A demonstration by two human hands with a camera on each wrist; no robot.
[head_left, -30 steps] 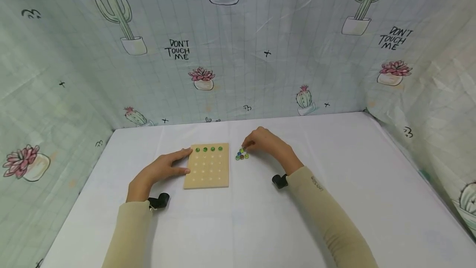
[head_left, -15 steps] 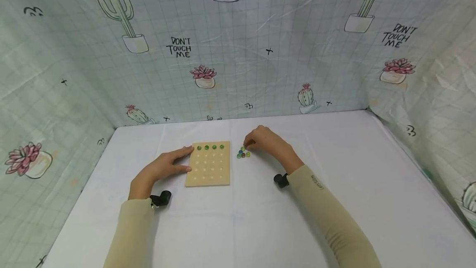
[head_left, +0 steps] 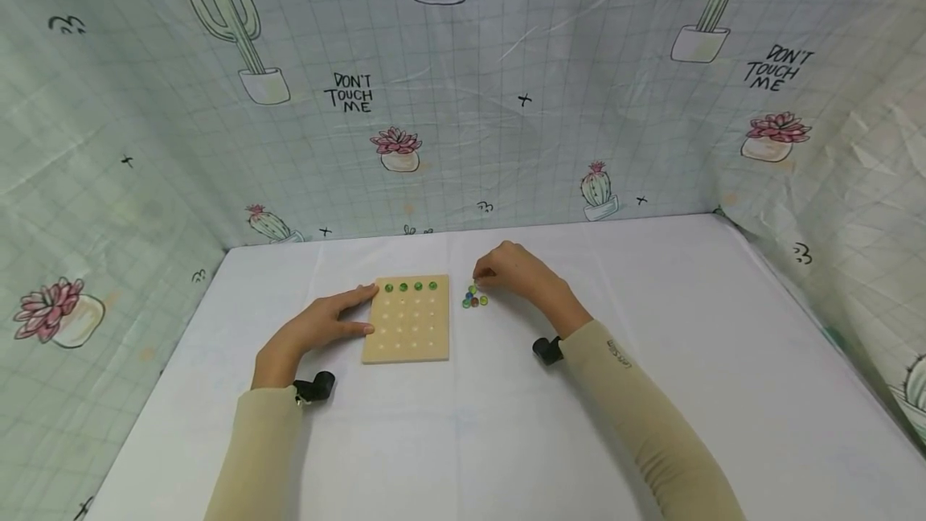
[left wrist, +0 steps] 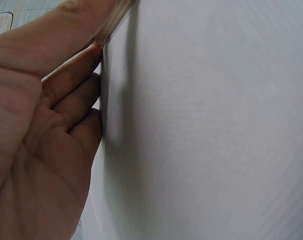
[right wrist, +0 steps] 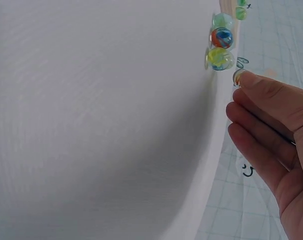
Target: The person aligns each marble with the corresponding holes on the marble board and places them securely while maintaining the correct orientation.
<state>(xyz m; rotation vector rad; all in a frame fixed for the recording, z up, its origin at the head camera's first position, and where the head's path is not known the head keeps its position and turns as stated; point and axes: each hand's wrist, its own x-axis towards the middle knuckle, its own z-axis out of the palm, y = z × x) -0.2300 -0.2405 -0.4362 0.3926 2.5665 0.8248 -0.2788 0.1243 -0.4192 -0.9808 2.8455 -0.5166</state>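
Observation:
A square wooden board [head_left: 394,352] with rows of small hollows lies on the white table. Several green marbles [head_left: 418,286] sit in a row along its far side. My left hand [head_left: 314,324] touches the board's left edge with extended fingertips and thumb, steadying it. To the right of the board, my right hand [head_left: 515,272] pinches a clear glass marble [right wrist: 237,77] between thumb and fingers, much of it covered. Just beside that hand is a small cluster of loose marbles [head_left: 474,302], among them a yellow marble [right wrist: 221,59] and a red-and-blue marble [right wrist: 222,38].
White cloth covers the table [head_left: 463,441] around the board. A pale curtain [head_left: 463,135] printed with cacti rises behind it and at both sides. Each wrist carries a small black camera, such as the right camera [head_left: 546,351].
My right hand has lifted slightly away from the marble cluster, its fingers pinching a marble. The left hand and board keep their place; the head view has shifted a little.

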